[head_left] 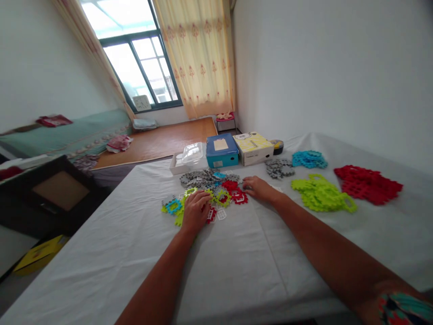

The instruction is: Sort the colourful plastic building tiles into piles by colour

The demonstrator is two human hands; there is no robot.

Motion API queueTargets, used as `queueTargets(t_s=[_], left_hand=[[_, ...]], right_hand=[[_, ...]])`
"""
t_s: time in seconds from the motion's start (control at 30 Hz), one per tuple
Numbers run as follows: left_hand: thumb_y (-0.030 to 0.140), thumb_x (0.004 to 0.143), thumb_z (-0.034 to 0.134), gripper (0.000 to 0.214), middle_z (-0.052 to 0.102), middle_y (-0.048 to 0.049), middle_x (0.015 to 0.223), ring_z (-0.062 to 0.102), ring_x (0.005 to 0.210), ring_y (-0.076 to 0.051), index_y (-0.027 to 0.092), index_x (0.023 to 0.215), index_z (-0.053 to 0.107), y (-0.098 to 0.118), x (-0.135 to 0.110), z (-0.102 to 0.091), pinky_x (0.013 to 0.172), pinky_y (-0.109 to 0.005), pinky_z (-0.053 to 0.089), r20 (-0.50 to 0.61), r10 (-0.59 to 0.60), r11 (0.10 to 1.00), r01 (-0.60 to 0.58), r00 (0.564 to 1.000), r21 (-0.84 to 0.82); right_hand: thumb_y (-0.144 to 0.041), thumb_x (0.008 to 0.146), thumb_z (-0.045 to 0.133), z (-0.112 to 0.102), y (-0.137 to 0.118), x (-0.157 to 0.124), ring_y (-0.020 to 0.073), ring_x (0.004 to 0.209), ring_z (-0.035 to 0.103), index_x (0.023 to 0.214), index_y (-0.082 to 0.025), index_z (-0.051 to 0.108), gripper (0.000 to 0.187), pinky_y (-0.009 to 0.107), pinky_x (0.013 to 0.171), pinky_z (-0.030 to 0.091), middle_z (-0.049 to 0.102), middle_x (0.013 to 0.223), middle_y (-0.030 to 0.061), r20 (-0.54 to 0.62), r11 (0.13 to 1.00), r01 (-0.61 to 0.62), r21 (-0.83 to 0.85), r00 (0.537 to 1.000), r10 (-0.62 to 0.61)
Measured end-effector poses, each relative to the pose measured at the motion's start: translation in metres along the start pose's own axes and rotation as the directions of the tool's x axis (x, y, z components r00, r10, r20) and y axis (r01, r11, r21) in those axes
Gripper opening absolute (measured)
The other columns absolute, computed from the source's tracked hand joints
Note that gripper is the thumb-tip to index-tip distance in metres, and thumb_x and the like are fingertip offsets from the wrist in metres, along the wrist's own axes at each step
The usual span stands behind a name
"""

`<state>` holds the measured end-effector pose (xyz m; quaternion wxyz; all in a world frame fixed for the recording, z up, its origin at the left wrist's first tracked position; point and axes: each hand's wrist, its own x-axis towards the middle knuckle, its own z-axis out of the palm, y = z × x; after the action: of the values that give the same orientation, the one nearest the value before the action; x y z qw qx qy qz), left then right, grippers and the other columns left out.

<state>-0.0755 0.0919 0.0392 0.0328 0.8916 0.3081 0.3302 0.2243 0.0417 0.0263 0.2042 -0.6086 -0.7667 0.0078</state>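
A mixed heap of flat plastic puzzle tiles (206,180) in grey, red, green, blue and white lies in the middle of the white-covered table (237,271). My left hand (195,208) rests on the heap's near side, fingers curled over green and red tiles; whether it grips one is hidden. My right hand (259,187) lies at the heap's right edge, fingers bent down onto red tiles (237,192). To the right sit sorted piles: grey (279,168), blue (309,159), green (321,194) and red (367,183).
At the table's far edge stand a clear-lidded white tray (189,158), a blue box (221,150), a white and yellow box (253,147) and a small round tin (277,145). A dark cabinet (50,194) stands to the left, a window and curtain beyond.
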Motion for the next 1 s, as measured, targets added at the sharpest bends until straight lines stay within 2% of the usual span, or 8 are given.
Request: queueTargets(t_s=[0.23, 0.4, 0.5, 0.57, 0.63, 0.8, 0.9, 1.0], left_hand=[[0.023, 0.089, 0.050, 0.023, 0.070, -0.0022, 0.109, 0.056, 0.114, -0.021, 0.027, 0.098, 0.071, -0.001, -0.002, 0.003, 0.105, -0.046, 0.040, 0.009, 0.015, 1.000, -0.015, 1.000, -0.022], [0.022, 0.088, 0.050, 0.024, 0.071, -0.0022, 0.108, 0.056, 0.112, -0.021, 0.027, 0.098, 0.071, -0.001, -0.001, 0.003, 0.104, -0.045, 0.040, 0.010, 0.007, 1.000, -0.007, 1.000, -0.020], [0.023, 0.088, 0.050, 0.023, 0.071, -0.0021, 0.107, 0.057, 0.111, -0.021, 0.026, 0.097, 0.071, 0.001, -0.001, 0.004, 0.104, -0.044, 0.041, 0.005, 0.010, 1.000, -0.010, 1.000, -0.016], [0.021, 0.088, 0.050, 0.023, 0.071, -0.0020, 0.108, 0.057, 0.112, -0.020, 0.026, 0.098, 0.071, 0.003, 0.000, 0.002, 0.104, -0.044, 0.041, 0.007, 0.005, 1.000, -0.005, 1.000, -0.011], [0.019, 0.087, 0.050, 0.025, 0.070, -0.0019, 0.109, 0.056, 0.113, -0.021, 0.026, 0.099, 0.070, 0.002, 0.003, -0.004, 0.105, -0.044, 0.040, -0.009, -0.019, 1.000, 0.019, 1.000, 0.007], [0.019, 0.086, 0.048, 0.029, 0.070, -0.0031, 0.110, 0.059, 0.109, -0.022, 0.025, 0.103, 0.071, -0.017, 0.028, -0.034, 0.101, -0.041, 0.044, -0.091, -0.170, 0.982, 0.176, 0.981, 0.064], [0.022, 0.085, 0.050, 0.027, 0.072, -0.0037, 0.104, 0.064, 0.099, -0.022, 0.024, 0.101, 0.072, -0.032, 0.042, -0.046, 0.094, -0.037, 0.049, 0.069, -0.258, 0.965, 0.254, 0.964, 0.063], [0.031, 0.085, 0.055, 0.026, 0.071, -0.0032, 0.107, 0.063, 0.102, -0.021, 0.024, 0.105, 0.071, -0.038, 0.042, -0.040, 0.097, -0.035, 0.047, 0.215, -0.191, 0.982, 0.188, 0.958, 0.032]], right_hand=[[-0.029, 0.075, 0.069, -0.016, 0.011, 0.000, 0.0185, 0.088, 0.063, 0.087, -0.020, 0.069, 0.015, 0.026, 0.081, 0.046, 0.070, 0.090, 0.0046, 0.043, 0.994, -0.109, 0.014, 0.993, 0.109], [-0.030, 0.078, 0.065, -0.022, 0.036, -0.003, 0.0226, 0.091, 0.063, 0.095, -0.016, 0.067, 0.022, 0.030, 0.080, 0.046, 0.069, 0.096, 0.0097, -0.135, 0.919, -0.367, -0.147, 0.927, 0.349], [-0.023, 0.082, 0.059, -0.019, 0.045, -0.001, 0.0246, 0.099, 0.062, 0.103, -0.015, 0.065, 0.024, 0.034, 0.089, 0.045, 0.068, 0.106, 0.0125, -0.281, 0.899, -0.409, -0.155, 0.891, 0.356], [-0.021, 0.085, 0.055, -0.017, 0.045, 0.001, 0.0260, 0.109, 0.058, 0.111, -0.014, 0.064, 0.028, 0.038, 0.097, 0.041, 0.064, 0.118, 0.0146, -0.389, 0.906, -0.401, -0.137, 0.863, 0.323], [-0.021, 0.088, 0.052, -0.016, 0.039, 0.002, 0.0270, 0.118, 0.054, 0.115, -0.012, 0.062, 0.031, 0.041, 0.103, 0.038, 0.059, 0.127, 0.0162, -0.417, 0.925, -0.358, -0.123, 0.865, 0.279], [-0.023, 0.090, 0.047, -0.011, 0.002, 0.001, 0.0248, 0.113, 0.057, 0.114, -0.015, 0.065, 0.030, 0.038, 0.099, 0.042, 0.065, 0.121, 0.0120, -0.263, 0.978, -0.194, -0.072, 0.950, 0.169], [-0.022, 0.090, 0.046, -0.006, -0.021, 0.000, 0.0223, 0.106, 0.061, 0.112, -0.019, 0.066, 0.030, 0.035, 0.094, 0.046, 0.068, 0.114, 0.0087, -0.195, 0.991, -0.130, -0.040, 0.973, 0.120], [-0.022, 0.091, 0.046, 0.000, -0.034, 0.000, 0.0204, 0.103, 0.063, 0.109, -0.021, 0.067, 0.028, 0.033, 0.093, 0.046, 0.069, 0.113, 0.0063, -0.151, 0.998, -0.065, -0.024, 0.987, 0.060]])
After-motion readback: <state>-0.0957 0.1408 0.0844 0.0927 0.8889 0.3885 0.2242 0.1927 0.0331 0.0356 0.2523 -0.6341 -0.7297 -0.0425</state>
